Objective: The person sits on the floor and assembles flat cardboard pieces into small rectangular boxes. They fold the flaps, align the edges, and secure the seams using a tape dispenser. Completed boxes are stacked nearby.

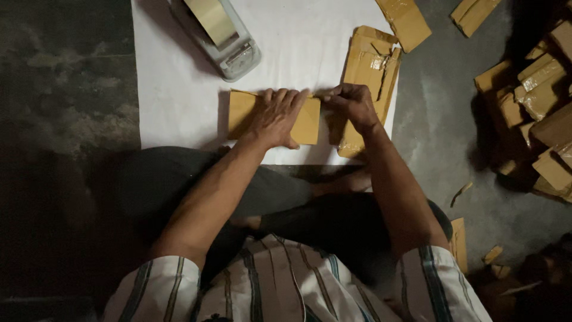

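White sheet (179, 89) spread over dark floor, grey tape dispenser (217, 36) at its top. Left hand (277, 116) presses flat, fingers spread, on a brown envelope (241, 113); right hand (353, 104) pinches its right edge closed. Loosened pressure could let the fold spring open. Brown parcels (539, 83) piled right.

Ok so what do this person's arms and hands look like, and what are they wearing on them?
Both forearms are bare, and neither the left hand nor the right hand shows a glove, ring or watch. The short sleeves end about the elbow: pale cloth with dark stripes, part of a striped shirt.
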